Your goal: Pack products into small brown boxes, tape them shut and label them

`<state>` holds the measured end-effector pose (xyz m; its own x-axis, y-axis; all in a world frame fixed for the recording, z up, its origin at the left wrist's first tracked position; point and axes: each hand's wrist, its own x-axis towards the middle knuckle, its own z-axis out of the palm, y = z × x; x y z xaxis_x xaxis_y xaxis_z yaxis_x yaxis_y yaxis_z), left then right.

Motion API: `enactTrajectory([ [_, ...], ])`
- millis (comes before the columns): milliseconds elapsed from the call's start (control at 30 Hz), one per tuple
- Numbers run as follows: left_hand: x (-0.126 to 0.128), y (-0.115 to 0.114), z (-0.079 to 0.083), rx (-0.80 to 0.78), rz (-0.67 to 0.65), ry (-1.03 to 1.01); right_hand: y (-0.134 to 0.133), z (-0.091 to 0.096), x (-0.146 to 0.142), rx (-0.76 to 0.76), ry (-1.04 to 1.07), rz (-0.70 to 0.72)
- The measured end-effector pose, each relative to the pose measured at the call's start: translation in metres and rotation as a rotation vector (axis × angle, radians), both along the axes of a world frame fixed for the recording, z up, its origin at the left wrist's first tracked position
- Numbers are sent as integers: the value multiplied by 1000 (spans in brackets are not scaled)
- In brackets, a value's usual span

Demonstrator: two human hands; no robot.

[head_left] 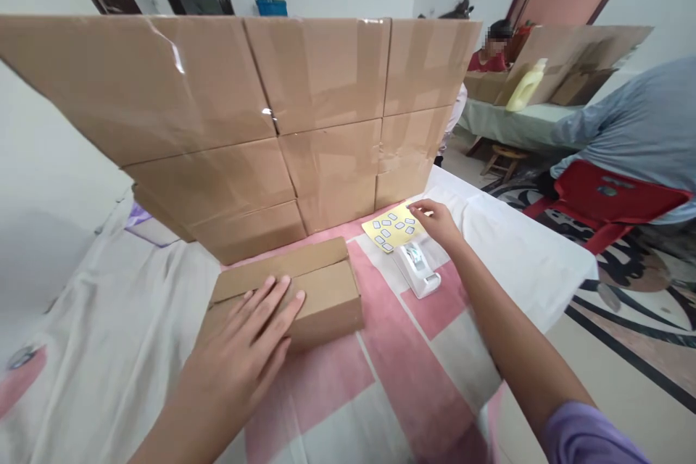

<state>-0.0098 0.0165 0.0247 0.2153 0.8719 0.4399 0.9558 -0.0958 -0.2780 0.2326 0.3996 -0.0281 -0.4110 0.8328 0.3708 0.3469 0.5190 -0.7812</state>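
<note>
A closed brown cardboard box [320, 286] lies on the pink and white cloth in front of me. My left hand [247, 337] rests flat on its top, fingers stretched out and spread. Beyond the box to the right, a yellow sheet [388, 220] carries several small white labels with dark outlines. My right hand [435, 221] is over the sheet's far right corner, thumb and forefinger pinched together on what looks like one small label, mostly hidden by the fingertips. A white tape dispenser [421, 275] stands between the sheet and my right forearm.
A tall cardboard panel [331, 80] with taped seams rises behind the box. White cloth [544, 239] covers the table's right side, up to its edge. Further right, a person sits on a red chair [609, 196]; another sits behind a table with a yellow bottle [526, 87].
</note>
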Motion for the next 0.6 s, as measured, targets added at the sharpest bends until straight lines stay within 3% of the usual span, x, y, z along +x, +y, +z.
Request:
enactTrajectory([
  [100,13,14,-16,123,55,41,15,-28,-7,49,-40,150],
  [233,29,20,-18,186,99,68,18,-45,-9,130,-146,388],
  [400,27,17,-13,124,100,-32,17,-43,-5,114,-332,414],
  [600,24,14,-16,79,86,-21,1,-24,-5,69,-503,395],
])
